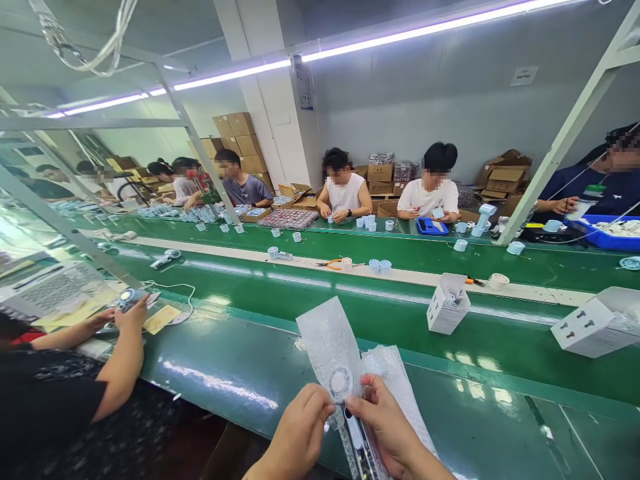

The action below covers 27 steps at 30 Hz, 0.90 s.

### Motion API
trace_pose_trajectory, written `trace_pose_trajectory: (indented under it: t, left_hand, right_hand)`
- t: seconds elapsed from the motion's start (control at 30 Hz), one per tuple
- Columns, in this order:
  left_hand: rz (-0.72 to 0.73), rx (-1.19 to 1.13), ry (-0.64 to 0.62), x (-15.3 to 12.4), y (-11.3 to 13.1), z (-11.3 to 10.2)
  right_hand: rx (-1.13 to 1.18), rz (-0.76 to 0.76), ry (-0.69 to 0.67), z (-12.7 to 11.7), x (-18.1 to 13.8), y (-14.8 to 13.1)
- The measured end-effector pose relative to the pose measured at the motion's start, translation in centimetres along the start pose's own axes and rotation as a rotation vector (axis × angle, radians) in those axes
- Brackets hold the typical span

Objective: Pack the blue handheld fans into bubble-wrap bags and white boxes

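Note:
In front of me, a clear bubble-wrap bag point(327, 327) covers the round, pale head of a small hair-dryer-shaped device point(356, 432). Its dark and silver handle part points down towards me. My left hand point(305, 423) pinches the bag beside the round head, fingers closed. On the other side, my right hand point(387, 420) is closed on the bag, thumb against the wrap near the head. A second bubble-wrap sheet or bag point(407, 393) lies on the bench under and behind my right hand.
White printed boxes point(448, 310) stand open on the green belt point(280, 293). To my left, a co-worker's hands point(131, 313) hold a similar device above papers. Across the line, several people sit among light-blue cylindrical parts point(380, 265). A metal post point(555, 157) rises at right.

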State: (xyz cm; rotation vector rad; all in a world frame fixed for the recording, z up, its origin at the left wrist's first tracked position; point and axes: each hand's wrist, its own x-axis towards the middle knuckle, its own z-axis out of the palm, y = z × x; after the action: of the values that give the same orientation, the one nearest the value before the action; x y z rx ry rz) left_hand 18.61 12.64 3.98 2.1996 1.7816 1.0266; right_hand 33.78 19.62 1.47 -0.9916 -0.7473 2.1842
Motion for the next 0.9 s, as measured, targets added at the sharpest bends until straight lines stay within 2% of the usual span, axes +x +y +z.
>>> trace_pose_trajectory:
  t: [0.07,0.17,0.27,0.4,0.6,0.77,0.9]
  left_hand:
    - [-0.143,-0.098,-0.003,-0.5,0.2,0.3]
    - [-0.192,-0.226,0.001,-1.5,0.7,0.6]
    - [-0.088,-0.298,0.044,-2.9,1.0,1.3]
    - [0.034,-0.259,0.126,-4.3,0.8,2.0]
    - [0.113,-0.150,0.011,-4.4,-0.3,-0.5]
    - [0.201,-0.186,0.057,-5.6,-1.4,-1.0]
    - [0.319,-0.213,-0.023,-6.9,-2.5,-0.6]
  right_hand:
    - [0.046,0.017,0.012,-0.4,-0.7,0.6]
    - [0.091,-0.022,-0.002,-0.9,-2.0,1.3]
    - [0.139,-0.042,-0.058,-1.4,-3.1,1.8]
    - [0.159,-0.068,-0.077,-1.3,-3.7,2.8]
    - [-0.133,-0.305,0.079,0.8,-3.8,3.8]
    - [-0.036,-0.209,0.101,1.9,-4.6,5.6]
    - [0.120,-0.207,0.211,1.7,-5.7,8.4]
